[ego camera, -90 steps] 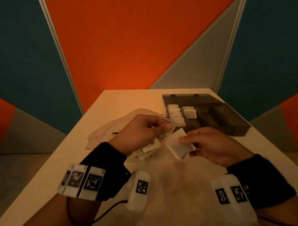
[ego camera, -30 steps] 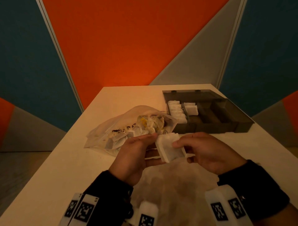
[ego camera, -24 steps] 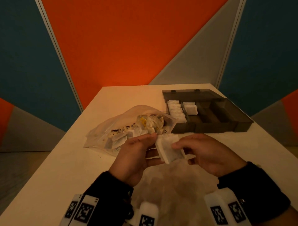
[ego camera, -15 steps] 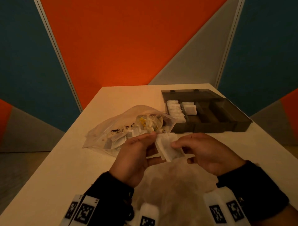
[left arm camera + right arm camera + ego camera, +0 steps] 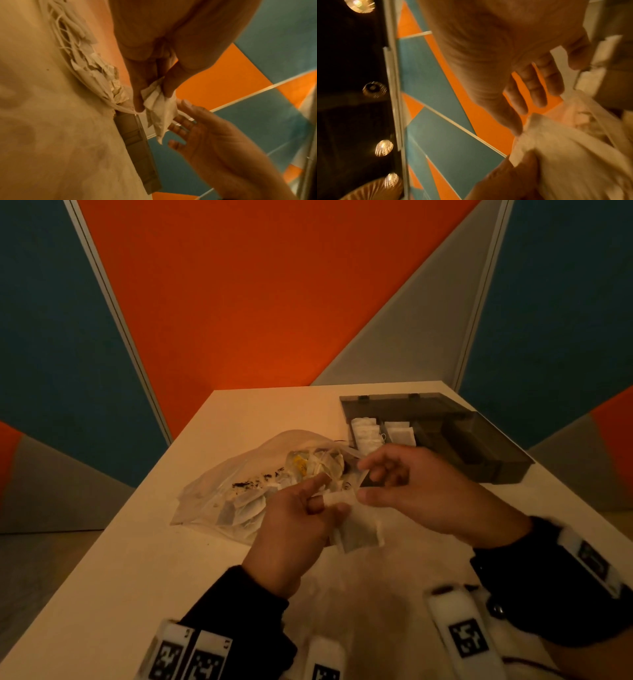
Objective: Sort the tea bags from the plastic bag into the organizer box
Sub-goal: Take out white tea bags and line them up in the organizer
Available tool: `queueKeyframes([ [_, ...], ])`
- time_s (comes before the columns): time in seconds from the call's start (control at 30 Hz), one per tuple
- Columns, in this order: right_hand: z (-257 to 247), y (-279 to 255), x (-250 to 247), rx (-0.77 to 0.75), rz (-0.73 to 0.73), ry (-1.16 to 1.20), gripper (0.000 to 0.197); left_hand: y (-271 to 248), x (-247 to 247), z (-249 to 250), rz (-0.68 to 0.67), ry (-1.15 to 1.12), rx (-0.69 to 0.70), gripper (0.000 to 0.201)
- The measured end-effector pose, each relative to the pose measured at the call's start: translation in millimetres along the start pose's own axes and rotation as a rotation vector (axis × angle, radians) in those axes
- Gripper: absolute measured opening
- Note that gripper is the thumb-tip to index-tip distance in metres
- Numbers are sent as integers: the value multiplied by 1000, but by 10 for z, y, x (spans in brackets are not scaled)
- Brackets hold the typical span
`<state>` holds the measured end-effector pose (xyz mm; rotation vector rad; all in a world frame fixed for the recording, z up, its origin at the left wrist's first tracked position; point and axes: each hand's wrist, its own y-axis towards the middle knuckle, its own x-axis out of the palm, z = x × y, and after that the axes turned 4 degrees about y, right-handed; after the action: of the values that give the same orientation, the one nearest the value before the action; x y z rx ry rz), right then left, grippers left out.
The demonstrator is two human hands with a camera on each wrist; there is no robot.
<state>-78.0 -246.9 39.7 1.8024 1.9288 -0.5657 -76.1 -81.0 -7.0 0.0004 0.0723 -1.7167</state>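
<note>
Organizer box (image 5: 479, 440) near wall partly behind right hand (image 5: 428, 494); tea bag (image 5: 359, 532) motion-blurred.

hands (image 5: 298, 529): 2 | plastic bag (image 5: 219, 494): 1 | organizer box (image 5: 479, 440): 1

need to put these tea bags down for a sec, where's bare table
Bare table runs along the left edge, beside and in front of the plastic bag, and behind the bag up to the far edge. Another strip lies right of the organizer box. It is crowded in the middle, where the left hand grips the tea bags beside the right hand.
</note>
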Motion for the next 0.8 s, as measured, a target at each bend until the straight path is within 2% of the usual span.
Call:
queueKeyframes([
  [0.1,-84,112,-69,-144,-170,-250,21,41,38,42,-9,161,62,76],
  [0.23,-76,276,-99,-235,-173,-350,9,94,78,97,31,297,121,79],
  [0.37,-73,481,-284,-248,-202,-422,6,153,55,108,58,258,52,85],
  [0.43,-89,663,-480,-224,-174,-410,6,172,6,103,69,179,12,75],
  [0.57,-92,1095,-920,-194,-88,-423,9,229,-125,39,111,87,-57,32],
  [0.7,57,1500,-1191,-127,2,-509,8,294,-243,-23,96,38,-87,24],
  [0.8,252,1727,-1222,-63,-22,-583,5,345,-345,-46,88,47,-97,24],
])
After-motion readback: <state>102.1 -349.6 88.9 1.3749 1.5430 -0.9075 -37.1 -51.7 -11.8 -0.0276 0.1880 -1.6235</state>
